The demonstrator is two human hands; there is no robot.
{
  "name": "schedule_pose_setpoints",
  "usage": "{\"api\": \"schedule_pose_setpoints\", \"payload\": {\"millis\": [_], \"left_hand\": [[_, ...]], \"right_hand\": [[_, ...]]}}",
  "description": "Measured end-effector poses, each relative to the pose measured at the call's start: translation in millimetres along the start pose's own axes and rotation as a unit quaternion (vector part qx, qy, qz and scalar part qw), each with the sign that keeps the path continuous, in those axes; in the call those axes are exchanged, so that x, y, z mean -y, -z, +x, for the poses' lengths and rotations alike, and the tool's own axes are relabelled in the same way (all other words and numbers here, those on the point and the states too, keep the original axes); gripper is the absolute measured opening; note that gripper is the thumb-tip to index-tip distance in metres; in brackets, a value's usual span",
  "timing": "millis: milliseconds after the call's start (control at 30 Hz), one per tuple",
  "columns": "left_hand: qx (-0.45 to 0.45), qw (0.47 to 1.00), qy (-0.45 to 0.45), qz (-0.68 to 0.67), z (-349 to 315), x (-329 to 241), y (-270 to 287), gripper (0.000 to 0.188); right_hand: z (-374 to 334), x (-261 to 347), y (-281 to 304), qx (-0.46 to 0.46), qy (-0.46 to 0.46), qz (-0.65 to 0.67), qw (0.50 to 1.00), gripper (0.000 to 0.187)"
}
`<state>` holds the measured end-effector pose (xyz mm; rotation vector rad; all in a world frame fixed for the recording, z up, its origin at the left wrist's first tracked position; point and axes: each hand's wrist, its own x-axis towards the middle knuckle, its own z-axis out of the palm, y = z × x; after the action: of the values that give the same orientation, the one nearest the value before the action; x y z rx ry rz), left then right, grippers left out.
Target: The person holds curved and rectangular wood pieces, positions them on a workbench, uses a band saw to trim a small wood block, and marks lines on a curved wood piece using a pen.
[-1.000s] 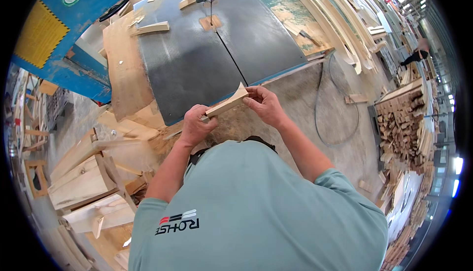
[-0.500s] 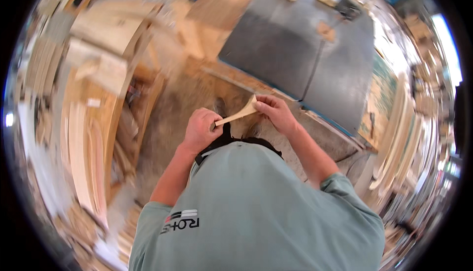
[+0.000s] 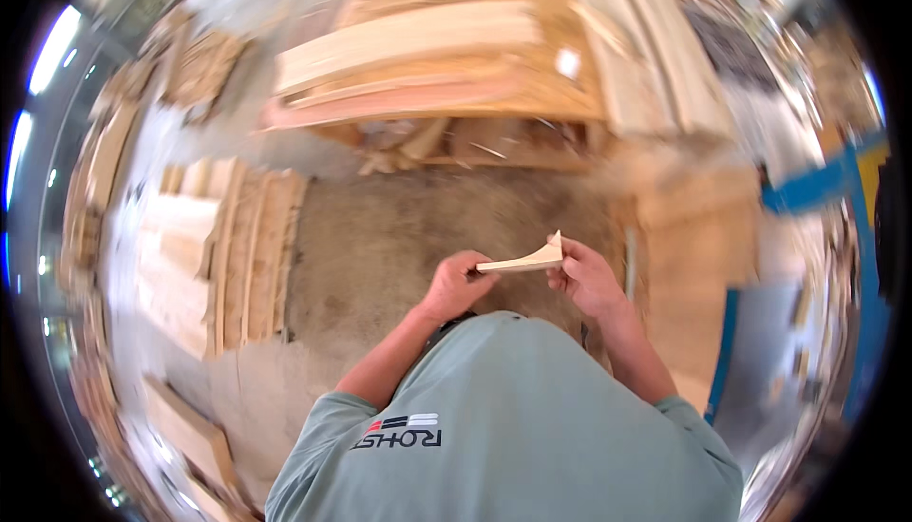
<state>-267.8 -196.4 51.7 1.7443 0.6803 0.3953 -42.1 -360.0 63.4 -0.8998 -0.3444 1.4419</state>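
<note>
Between my two hands I hold a small pale wooden piece [image 3: 522, 262] with a curved upper edge that rises to a point at its right end. My left hand [image 3: 460, 284] is closed on its narrow left end. The fingers of my right hand [image 3: 581, 273] grip the wider, pointed end. The piece lies nearly level in front of my waist, above the floor and apart from any table.
Ahead stands a wooden workbench [image 3: 570, 94] bearing long boards [image 3: 408, 42], with offcuts on a shelf below. Stacked planks [image 3: 252, 256] lie at the left. At the right are a plywood sheet [image 3: 689, 265] and a blue-edged grey machine table [image 3: 760, 332].
I have turned to the left: the machine table has gone from ahead to the right, and the workbench from the left to ahead. Both hands still hold the wooden piece, now more level.
</note>
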Motion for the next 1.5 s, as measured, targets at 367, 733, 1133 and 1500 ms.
{"api": "schedule_pose_setpoints", "payload": {"millis": [367, 733, 1133, 1500], "left_hand": [[-0.160, 0.870, 0.129, -0.447, -29.1, 97.6, 220.4, 0.022], [-0.308, 0.863, 0.330, -0.226, 43.0, 183.3, 449.2, 0.032], [-0.288, 0.931, 0.213, 0.068, 222.0, 246.4, 676.4, 0.041], [0.063, 0.964, 0.062, 0.250, 340.7, 292.6, 762.1, 0.062]], "right_hand": [[277.6, -108.3, -246.6, 0.203, -0.046, -0.349, 0.914, 0.022], [595.8, -146.0, -347.7, 0.177, 0.225, -0.697, 0.657, 0.023], [808.6, -187.4, -423.5, 0.140, 0.122, -0.872, 0.452, 0.015], [771.0, -173.9, -397.6, -0.039, 0.129, -0.801, 0.584, 0.033]]}}
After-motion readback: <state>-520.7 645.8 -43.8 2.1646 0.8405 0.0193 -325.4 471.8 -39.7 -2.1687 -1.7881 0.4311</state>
